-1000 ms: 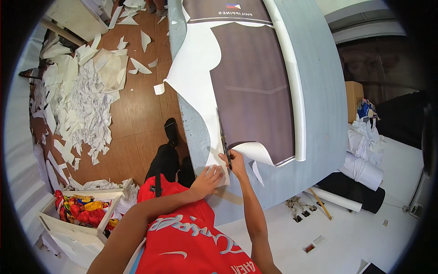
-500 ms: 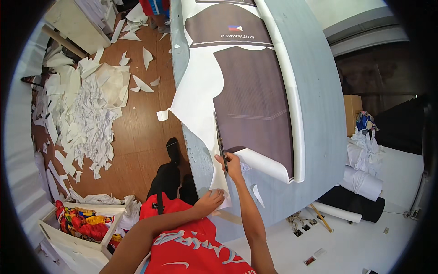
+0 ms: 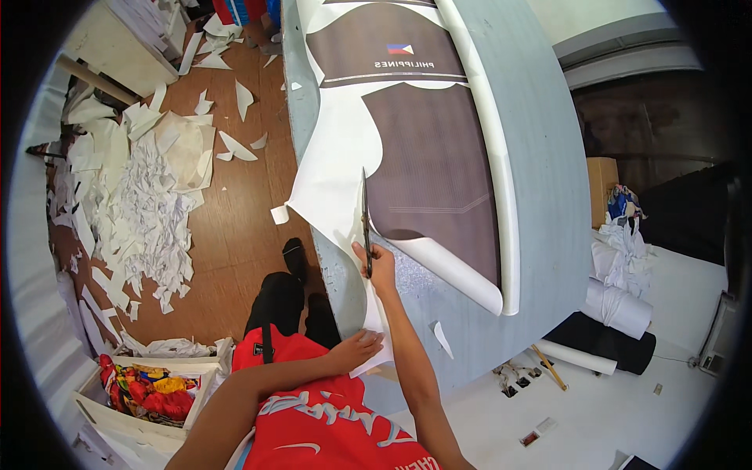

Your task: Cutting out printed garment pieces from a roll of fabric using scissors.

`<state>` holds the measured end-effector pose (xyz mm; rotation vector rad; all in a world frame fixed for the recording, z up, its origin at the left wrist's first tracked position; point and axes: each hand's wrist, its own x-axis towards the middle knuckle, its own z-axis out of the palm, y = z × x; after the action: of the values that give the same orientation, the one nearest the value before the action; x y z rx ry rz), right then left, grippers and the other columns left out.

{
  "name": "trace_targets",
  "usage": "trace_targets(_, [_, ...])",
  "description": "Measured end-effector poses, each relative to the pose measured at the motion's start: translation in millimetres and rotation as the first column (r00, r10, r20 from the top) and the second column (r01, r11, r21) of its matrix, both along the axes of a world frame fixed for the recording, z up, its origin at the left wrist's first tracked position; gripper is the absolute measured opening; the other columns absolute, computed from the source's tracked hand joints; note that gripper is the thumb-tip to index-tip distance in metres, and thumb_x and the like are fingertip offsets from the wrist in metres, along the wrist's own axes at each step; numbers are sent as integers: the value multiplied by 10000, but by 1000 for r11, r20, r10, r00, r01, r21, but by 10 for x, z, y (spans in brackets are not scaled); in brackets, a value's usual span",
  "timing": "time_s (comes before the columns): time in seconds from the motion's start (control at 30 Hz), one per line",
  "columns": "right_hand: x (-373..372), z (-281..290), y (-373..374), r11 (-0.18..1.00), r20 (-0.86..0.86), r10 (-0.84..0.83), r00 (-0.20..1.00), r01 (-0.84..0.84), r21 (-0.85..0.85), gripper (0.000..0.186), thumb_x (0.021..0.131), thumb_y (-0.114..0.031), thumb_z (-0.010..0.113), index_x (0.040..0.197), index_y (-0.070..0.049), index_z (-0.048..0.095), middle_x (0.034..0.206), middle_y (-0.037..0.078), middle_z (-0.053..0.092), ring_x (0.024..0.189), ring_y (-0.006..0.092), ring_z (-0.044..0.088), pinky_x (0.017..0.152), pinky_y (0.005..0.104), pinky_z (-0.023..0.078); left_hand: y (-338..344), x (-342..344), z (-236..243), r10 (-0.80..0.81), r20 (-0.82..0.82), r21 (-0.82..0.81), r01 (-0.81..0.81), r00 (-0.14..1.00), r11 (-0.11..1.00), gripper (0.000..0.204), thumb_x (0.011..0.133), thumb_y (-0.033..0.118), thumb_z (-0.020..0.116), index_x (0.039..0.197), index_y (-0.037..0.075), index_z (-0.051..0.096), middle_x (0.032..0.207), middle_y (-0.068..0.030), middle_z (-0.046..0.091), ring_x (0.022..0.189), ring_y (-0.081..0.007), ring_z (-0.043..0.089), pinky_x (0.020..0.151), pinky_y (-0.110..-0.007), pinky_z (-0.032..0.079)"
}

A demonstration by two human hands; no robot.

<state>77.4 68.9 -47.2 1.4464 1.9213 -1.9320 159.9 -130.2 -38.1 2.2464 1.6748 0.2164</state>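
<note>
Black scissors are in my right hand, its fingers closed round the handles. The blades point away from me, along the white margin beside a dark grey-brown garment shape printed on a long white sheet. The cut near edge of the printed part curls up to the right of my right hand. Close to my body, my left hand has its fingers closed on the narrow white offcut strip that runs down from the scissors. Its fingertips are partly hard to make out.
The sheet lies on a grey-blue table, its right side rolled up. A small white scrap lies near the table's front. White offcuts heap on the brown floor at left. A wooden bin holds colourful cloth. Another person is at far left.
My right hand and the scissors have moved away from me and slightly left along the cut. More of the printed part has curled back, and the strip beside it is longer. My left hand stays low.
</note>
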Motion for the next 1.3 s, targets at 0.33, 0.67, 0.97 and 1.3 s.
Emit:
trace_targets(0.33, [-307, 67, -159, 982, -58, -164, 985, 158, -106, 457, 849, -426, 761, 637, -106, 514, 510, -13, 477, 409, 78, 451, 407, 232, 329, 12, -119, -91, -136, 87, -57, 141, 987, 988, 534, 848, 207, 579, 1344, 21, 510, 1373, -99, 505, 1309, -233, 401, 1092, -397, 321])
trace_targets(0.67, [-365, 30, -163, 973, -29, -183, 983, 176, -152, 434, 862, -433, 743, 668, -115, 520, 525, -18, 488, 433, 80, 461, 434, 227, 345, 504, -1417, 572, 293, 355, -580, -36, 888, 814, 236, 793, 140, 604, 996, 39, 671, 1150, -145, 626, 1092, -308, 604, 885, -398, 512])
trace_targets(0.97, [-479, 11, -483, 955, -113, -285, 952, 271, -124, 408, 874, -358, 747, 644, -111, 518, 525, -24, 485, 424, 75, 446, 421, 234, 319, 1535, -3163, 136, 770, 258, 197, -813, 583, 549, 501, 940, 200, 524, 1431, 123, 456, 1422, -161, 459, 1303, -342, 439, 1066, -462, 354])
trace_targets(1.3, [-449, 24, -286, 967, -55, -241, 969, 235, -95, 410, 872, -358, 748, 642, -112, 513, 522, -18, 491, 425, 74, 443, 426, 231, 321, 1506, -3273, -246, 764, 107, 173, -768, 637, 616, 590, 961, 303, 504, 1516, 174, 348, 1590, -113, 266, 1473, -297, 223, 1197, -491, 139])
